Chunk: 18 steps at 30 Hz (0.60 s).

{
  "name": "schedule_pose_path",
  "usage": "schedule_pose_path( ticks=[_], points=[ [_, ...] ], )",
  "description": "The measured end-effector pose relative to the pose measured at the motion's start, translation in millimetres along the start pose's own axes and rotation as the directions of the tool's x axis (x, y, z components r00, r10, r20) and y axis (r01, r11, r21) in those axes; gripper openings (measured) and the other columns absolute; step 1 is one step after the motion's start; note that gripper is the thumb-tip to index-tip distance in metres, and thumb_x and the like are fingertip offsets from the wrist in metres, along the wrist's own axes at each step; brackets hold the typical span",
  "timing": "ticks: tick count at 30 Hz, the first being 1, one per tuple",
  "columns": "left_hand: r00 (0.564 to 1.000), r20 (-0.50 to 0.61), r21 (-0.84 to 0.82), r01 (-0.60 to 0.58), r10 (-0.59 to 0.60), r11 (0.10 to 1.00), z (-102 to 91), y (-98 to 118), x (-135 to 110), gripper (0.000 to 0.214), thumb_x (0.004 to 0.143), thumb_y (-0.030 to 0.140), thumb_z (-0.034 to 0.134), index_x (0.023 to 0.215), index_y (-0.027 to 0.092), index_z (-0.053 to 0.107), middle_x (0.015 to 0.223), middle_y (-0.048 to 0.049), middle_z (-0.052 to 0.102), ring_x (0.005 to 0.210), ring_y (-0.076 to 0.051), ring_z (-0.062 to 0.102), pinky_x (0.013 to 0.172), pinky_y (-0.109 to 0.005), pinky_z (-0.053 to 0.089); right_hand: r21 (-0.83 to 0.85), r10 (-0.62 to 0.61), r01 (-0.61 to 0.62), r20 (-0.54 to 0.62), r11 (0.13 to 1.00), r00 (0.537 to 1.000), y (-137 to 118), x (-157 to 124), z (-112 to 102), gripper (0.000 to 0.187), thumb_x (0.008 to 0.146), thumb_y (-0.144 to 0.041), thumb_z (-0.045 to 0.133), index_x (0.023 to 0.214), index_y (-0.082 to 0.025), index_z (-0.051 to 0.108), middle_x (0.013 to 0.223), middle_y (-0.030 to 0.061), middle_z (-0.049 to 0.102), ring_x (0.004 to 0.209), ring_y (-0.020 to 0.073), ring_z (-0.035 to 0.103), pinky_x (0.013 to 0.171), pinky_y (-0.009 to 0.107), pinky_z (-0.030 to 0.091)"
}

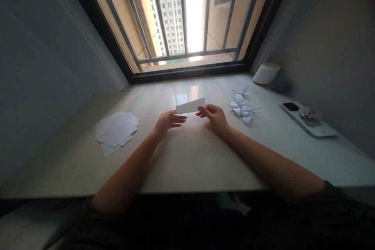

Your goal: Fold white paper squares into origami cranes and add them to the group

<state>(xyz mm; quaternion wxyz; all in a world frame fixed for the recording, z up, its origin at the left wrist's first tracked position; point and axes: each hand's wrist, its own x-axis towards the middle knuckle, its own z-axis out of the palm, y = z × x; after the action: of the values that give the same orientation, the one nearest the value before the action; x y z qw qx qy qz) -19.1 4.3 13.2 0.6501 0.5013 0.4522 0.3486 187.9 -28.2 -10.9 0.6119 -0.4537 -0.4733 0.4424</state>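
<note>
The left hand (165, 123) and right hand (216, 117) pinch a paper strip (189, 106), seemingly early in folding, above the countertop (190, 160), between unfolded paper sheets (115, 129) and several already folded origami pieces (241, 107).

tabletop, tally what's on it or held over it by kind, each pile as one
held paper strip: 1
pile of loose paper sheets: 1
cluster of crane-like origami: 1 (pieces overlap, number unclear)
smartphone: 1
round ornament on the smartphone: 1
white cylinder: 1
small dark blue object: 1
total: 7
</note>
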Motion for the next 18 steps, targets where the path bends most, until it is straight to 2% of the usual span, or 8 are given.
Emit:
schedule_pose_path(
  ticks=[3,7,10,12,14,16,18],
  points=[
    [0.995,-0.091,-0.013,-0.053,0.052,0.998,4.5,-0.6,-1.0,0.061,0.078,0.064,0.053,0.113,0.015,0.059,0.109,-0.0159,0.068,0.094,-0.027,0.067,0.076,-0.036,0.052,0.002,0.007,-0.007,0.02,1.0,1.0,-2.0,-2.4,2.2,0.044,0.065,-0.061,0.073,0.06,-0.019,0.058,0.062,0.0034,0.067,0.065,0.0181,0.067,0.064,0.03,0.051],
    [0.97,-0.149,0.021,-0.192,0.193,0.981,8.4,-3.2,-1.4,0.066,0.079,0.067,0.052,0.125,0.02,0.054,0.123,-0.0136,0.062,0.113,-0.028,0.059,0.088,-0.036,0.047,-0.046,-0.019,0.022,0.066,0.999,0.998,-4.3,-7.5,6.3,0.045,0.066,-0.06,0.072,0.057,-0.02,0.056,0.062,0.0031,0.067,0.064,0.0167,0.064,0.064,0.029,0.049],
    [0.957,-0.084,0.057,-0.273,0.277,0.96,8.4,-1.5,-2.6,0.063,0.08,0.066,0.05,0.123,0.021,0.058,0.129,-0.0121,0.059,0.124,-0.028,0.051,0.097,-0.036,0.041,-0.104,-0.044,0.053,0.084,0.993,0.996,-3.5,-8.7,6.5,0.045,0.066,-0.06,0.072,0.057,-0.02,0.055,0.06,0.0018,0.065,0.061,0.0159,0.061,0.06,0.028,0.047],
    [0.97,0.001,0.025,-0.245,0.245,0.969,7.6,1.1,-3.7,0.067,0.083,0.071,0.038,0.118,0.02,0.063,0.128,-0.0131,0.06,0.123,-0.03,0.051,0.098,-0.039,0.04,-0.134,-0.053,0.064,0.078,0.989,0.996,-1.7,-7.9,5.2,0.045,0.067,-0.061,0.071,0.057,-0.02,0.055,0.059,0.0015,0.064,0.059,0.0155,0.059,0.058,0.028,0.045],
    [0.963,0.012,0.062,-0.271,0.271,0.961,7.2,3.4,-5.6,0.067,0.083,0.07,0.039,0.118,0.019,0.063,0.129,-0.0132,0.06,0.122,-0.03,0.052,0.1,-0.041,0.039,-0.148,-0.058,0.067,0.062,0.987,0.996,0.3,-6.6,3.9,0.046,0.067,-0.062,0.07,0.056,-0.02,0.055,0.059,0.0016,0.063,0.058,0.0152,0.057,0.056,0.028,0.043],
    [0.917,-0.016,0.217,-0.387,0.399,0.896,8.3,5.3,-9.4,0.06,0.079,0.062,0.056,0.123,0.021,0.06,0.133,-0.0115,0.057,0.126,-0.03,0.049,0.104,-0.04,0.035,-0.168,-0.07,0.078,0.051,0.983,0.996,1.7,-6.2,3.1,0.046,0.068,-0.062,0.069,0.056,-0.02,0.054,0.059,0.0012,0.061,0.057,0.0148,0.055,0.055,0.028,0.041],
    [0.839,0.015,0.419,-0.5,0.544,0.758,11.5,6.9,-14.9,0.063,0.073,0.05,0.07,0.129,0.024,0.055,0.14,-0.0095,0.051,0.131,-0.028,0.043,0.11,-0.04,0.028,-0.223,-0.105,0.114,0.053,0.968,0.993,1.5,-7.6,3.2,0.046,0.069,-0.062,0.069,0.055,-0.021,0.052,0.057,-0.0001,0.058,0.056,0.0141,0.052,0.054,0.027,0.04]
  ],
)
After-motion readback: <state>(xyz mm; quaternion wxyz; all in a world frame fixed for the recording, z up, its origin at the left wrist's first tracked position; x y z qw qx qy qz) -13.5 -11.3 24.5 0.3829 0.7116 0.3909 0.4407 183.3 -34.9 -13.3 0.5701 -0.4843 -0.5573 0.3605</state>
